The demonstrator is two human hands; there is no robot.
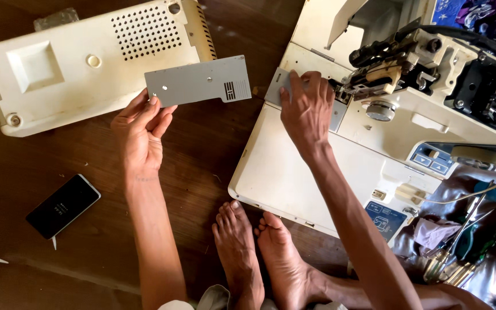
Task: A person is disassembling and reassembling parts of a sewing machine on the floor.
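2 hands busy — left hand (140, 129) holds grey plate (198, 81), phone (63, 205) nearby.

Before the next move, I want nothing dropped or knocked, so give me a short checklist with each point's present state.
1. Left hand grips the grey metal plate: ok, pinched at its lower left corner, lifted off the floor.
2. Right hand steady on the sewing machine: ok, fingers rest on a small grey plate by the needle area.
3. Small plate seated or loose: cannot tell, the fingers cover it.
4. Detached cream cover out of the way: ok, lying apart at the upper left.
5. Phone safe: ok, flat on the floor beside the left forearm.
6. Screwdrivers at hand: ok, lying at the lower right.
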